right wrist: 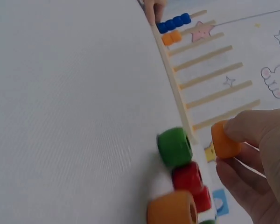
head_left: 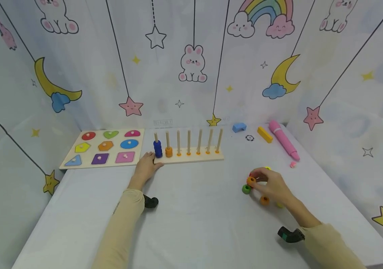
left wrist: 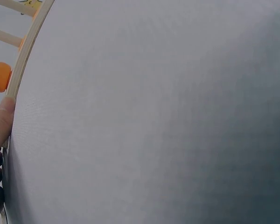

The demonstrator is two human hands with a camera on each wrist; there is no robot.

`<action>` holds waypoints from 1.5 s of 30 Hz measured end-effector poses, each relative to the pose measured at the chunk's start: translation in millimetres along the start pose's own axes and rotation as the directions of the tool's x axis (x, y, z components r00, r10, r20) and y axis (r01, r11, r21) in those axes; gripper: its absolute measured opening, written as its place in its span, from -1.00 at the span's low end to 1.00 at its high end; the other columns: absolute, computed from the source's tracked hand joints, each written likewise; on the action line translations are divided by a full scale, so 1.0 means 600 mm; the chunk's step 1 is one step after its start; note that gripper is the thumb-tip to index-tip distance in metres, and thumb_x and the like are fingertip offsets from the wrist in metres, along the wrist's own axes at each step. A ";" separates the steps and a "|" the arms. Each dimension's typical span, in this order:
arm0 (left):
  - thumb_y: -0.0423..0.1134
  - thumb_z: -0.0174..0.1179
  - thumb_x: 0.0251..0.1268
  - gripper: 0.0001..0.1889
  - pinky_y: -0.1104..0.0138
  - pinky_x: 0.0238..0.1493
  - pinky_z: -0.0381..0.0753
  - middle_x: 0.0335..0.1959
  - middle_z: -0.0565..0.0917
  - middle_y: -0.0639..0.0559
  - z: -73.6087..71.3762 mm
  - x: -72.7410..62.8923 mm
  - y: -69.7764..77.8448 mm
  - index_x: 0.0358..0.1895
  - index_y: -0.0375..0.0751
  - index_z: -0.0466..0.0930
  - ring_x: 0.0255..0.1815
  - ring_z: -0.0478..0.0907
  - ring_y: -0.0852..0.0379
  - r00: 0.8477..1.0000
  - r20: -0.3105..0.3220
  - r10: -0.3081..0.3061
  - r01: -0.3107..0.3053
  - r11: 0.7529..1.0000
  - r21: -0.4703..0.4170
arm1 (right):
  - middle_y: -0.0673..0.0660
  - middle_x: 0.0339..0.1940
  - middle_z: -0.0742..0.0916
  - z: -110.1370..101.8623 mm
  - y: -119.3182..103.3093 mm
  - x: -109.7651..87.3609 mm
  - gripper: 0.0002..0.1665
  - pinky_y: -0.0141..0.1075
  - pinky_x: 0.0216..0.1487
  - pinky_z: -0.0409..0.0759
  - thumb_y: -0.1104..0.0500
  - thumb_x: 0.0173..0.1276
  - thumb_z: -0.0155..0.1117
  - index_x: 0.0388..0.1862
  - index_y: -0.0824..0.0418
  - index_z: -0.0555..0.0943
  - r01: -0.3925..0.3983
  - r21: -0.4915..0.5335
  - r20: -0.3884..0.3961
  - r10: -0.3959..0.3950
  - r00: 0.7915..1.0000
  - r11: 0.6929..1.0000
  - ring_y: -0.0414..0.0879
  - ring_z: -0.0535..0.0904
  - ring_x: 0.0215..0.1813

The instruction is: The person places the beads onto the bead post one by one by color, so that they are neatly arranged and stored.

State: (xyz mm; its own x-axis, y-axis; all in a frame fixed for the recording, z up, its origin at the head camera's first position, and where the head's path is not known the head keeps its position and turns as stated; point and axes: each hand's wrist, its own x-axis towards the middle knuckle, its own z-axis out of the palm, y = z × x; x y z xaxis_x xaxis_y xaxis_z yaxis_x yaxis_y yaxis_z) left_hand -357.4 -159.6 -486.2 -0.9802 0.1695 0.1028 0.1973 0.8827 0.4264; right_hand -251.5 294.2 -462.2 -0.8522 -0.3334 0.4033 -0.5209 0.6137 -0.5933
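A wooden peg stand [head_left: 191, 158] with a row of upright pegs stands at the middle back. Several blue beads [head_left: 158, 148] are stacked on its leftmost peg, and orange beads [head_left: 169, 152] sit on the peg beside it. My left hand [head_left: 145, 169] grips the stand's left end, its thumb [left wrist: 2, 122] along the front edge. Over on the right, my right hand [head_left: 272, 185] pinches an orange bead [right wrist: 225, 140] between thumb and fingers, above the table. Below it lie a green bead [right wrist: 175, 147], red beads [right wrist: 187, 178] and another orange bead [right wrist: 171, 208].
Left of the stand lies a shape puzzle board [head_left: 102, 147] with knobbed pieces. A blue arch block [head_left: 239, 127], a yellow block [head_left: 265, 135], a pink marker-shaped thing [head_left: 283, 140] and a small pink piece [head_left: 293, 164] lie at the back right. A patterned curtain [head_left: 164, 74] hangs behind the table.
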 end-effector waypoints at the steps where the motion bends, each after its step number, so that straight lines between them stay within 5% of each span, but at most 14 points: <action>1: 0.01 0.16 0.31 -0.26 -0.03 0.38 0.11 0.31 0.28 -0.43 0.000 -0.001 -0.001 0.30 -0.56 0.24 0.38 0.11 -0.32 1.000 0.000 -0.002 0.002 1.000 0.004 | 0.05 -0.22 0.71 0.008 -0.003 0.010 -0.62 -0.16 -0.20 0.68 0.32 0.11 0.44 -0.08 0.31 0.57 0.013 0.016 0.003 -0.013 1.000 1.000 -0.07 0.67 -0.21; 13: 0.14 0.09 0.32 -0.21 0.00 0.40 0.08 0.30 0.30 -0.44 0.010 -0.001 -0.017 0.30 -0.55 0.25 0.39 0.12 -0.30 1.000 -0.013 0.012 -0.012 1.000 -0.025 | 0.15 -0.17 0.69 0.137 -0.081 0.186 -0.66 -0.30 -0.11 0.66 0.40 0.15 0.37 -0.08 0.39 0.56 0.206 0.173 -0.020 -0.206 0.978 0.963 -0.03 0.65 -0.12; 23: 0.01 0.12 0.34 -0.28 -0.01 0.39 0.09 0.34 0.26 -0.41 0.004 -0.001 -0.001 0.32 -0.54 0.22 0.40 0.09 -0.29 1.000 0.003 -0.020 0.020 1.000 0.019 | 0.22 -0.16 0.67 0.186 -0.166 0.314 -0.66 -0.39 -0.08 0.63 0.41 0.17 0.34 -0.06 0.42 0.53 0.325 0.166 -0.067 -0.318 0.946 0.931 -0.02 0.64 -0.11; 34: 0.03 0.15 0.31 -0.25 0.00 0.39 0.10 0.33 0.27 -0.41 0.003 0.002 0.002 0.32 -0.54 0.23 0.40 0.10 -0.28 1.000 0.009 -0.024 0.024 1.000 0.015 | 0.25 -0.11 0.64 0.230 -0.200 0.390 -0.66 -0.43 -0.02 0.58 0.45 0.20 0.28 -0.02 0.43 0.51 0.345 0.091 -0.135 -0.332 0.934 0.934 -0.02 0.60 -0.03; 45: 0.03 0.15 0.31 -0.26 0.00 0.38 0.11 0.34 0.27 -0.39 0.004 0.002 -0.001 0.33 -0.52 0.22 0.41 0.10 -0.27 0.999 0.006 -0.037 0.037 0.999 0.014 | 0.21 -0.08 0.65 0.250 -0.221 0.422 -0.67 -0.51 -0.01 0.54 0.37 0.28 0.25 0.02 0.39 0.50 0.266 0.042 -0.031 -0.265 0.964 0.963 -0.07 0.60 -0.03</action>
State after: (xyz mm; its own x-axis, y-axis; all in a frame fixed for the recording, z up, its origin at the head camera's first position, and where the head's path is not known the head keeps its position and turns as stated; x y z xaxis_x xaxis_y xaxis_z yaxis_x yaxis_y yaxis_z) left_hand -358.4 -158.8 -488.3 -0.9868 0.1396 0.0818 0.1611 0.8943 0.4175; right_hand -405.4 20.9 -386.2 -0.6815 -0.4620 0.5675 -0.7307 0.4718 -0.4934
